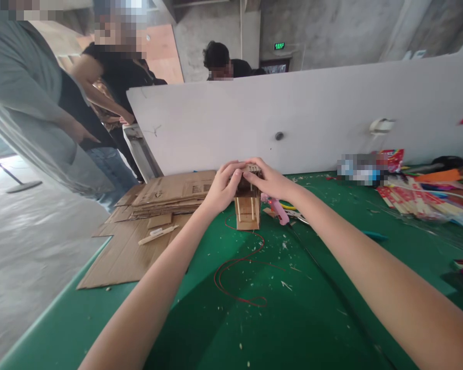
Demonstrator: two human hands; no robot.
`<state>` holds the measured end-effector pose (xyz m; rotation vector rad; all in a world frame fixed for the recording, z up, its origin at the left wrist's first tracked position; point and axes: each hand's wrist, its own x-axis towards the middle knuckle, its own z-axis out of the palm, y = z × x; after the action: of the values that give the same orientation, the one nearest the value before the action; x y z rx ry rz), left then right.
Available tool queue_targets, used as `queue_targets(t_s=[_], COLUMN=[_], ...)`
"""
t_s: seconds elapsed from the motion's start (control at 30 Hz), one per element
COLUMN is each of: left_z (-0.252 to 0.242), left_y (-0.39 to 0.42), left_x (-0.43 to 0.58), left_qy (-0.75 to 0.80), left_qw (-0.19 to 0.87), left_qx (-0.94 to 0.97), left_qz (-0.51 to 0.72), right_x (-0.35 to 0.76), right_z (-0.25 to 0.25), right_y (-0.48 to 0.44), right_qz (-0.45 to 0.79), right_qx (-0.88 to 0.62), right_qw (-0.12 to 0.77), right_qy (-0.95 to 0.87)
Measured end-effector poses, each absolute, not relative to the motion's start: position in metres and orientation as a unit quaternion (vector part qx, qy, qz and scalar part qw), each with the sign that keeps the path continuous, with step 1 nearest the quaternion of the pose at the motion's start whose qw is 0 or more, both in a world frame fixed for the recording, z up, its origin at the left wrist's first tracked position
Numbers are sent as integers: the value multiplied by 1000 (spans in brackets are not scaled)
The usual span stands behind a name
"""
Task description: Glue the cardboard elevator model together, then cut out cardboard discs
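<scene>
cardboard model (247,224): 12 o'clock, sticks (253,209) inside
left hand (227,181), right hand (268,180): grip pinching its top
packets (399,200): 3 o'clock, contents blurry tbh

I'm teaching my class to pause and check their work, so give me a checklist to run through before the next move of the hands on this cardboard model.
1. Both hands on the work: ok. The left hand and right hand hold the upper part of the cardboard model.
2. Upper joints firm: cannot tell. The hands cover much of them.
3. Pink glue gun well away from the hands: not ok. It lies just right of the model, near the right forearm.
4. Red thread tidied: not ok. It lies in loose loops.
5. Green table swept: not ok. Pale scraps are scattered over it.
</scene>
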<state>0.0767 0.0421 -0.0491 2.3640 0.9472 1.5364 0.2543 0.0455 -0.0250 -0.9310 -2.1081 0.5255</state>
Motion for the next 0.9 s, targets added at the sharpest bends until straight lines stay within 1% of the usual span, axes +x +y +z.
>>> queue_targets(t_s=[0.1, 0.37, 0.63, 0.9], left_z=[-50, -50, -50, -50], left_y=[43, 41, 39, 37], left_x=[76, 76, 75, 74], left_qy=[317, 326, 323, 324], left_qw=[64, 55, 53, 49], left_qx=[794, 795, 798, 799], left_qz=[515, 510, 506, 505], right_x=[254, 252, 251, 250], right_z=[-30, -37, -45, -47], right_y=[48, 49, 54, 48], right_qz=[204, 194, 151, 128], right_qx=[-360, -358, -332, -342], right_qw=[383, 408, 441, 442], right_qy=[-826, -817, -820, -819])
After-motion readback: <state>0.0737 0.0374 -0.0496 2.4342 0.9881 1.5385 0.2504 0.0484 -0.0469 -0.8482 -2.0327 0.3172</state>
